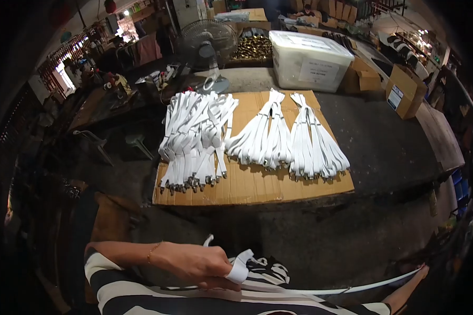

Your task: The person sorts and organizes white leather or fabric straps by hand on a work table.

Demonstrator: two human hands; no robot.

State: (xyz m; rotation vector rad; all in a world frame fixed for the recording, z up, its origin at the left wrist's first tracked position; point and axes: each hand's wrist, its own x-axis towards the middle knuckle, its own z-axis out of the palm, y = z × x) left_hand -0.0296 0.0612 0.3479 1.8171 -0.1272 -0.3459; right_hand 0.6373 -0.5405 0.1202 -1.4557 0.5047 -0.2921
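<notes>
Low in front of my body, my left hand (pixel 205 265) is closed around one end of a white lanyard (pixel 376 285), and a loop of the flat band folds up beside its fingers. Far to the right, my right hand (pixel 421 272) pinches the other end at arm's length. Between the two hands the band runs nearly straight, with a small dark fitting partway along it. On the cardboard sheet (pixel 236 193) ahead lie a loose heap of white lanyards (pixel 194 136) with metal ends and two tied bundles, a middle bundle (pixel 263 134) and a right bundle (pixel 315 142).
The cardboard lies on a dark table (pixel 376 147). Behind it stand a fan (pixel 207 50), a pair of scissors (pixel 210 82), a box of brass-coloured parts (pixel 253 47), a lidded white bin (pixel 310 60) and a cardboard box (pixel 406 92). A person (pixel 307 11) is at the far back.
</notes>
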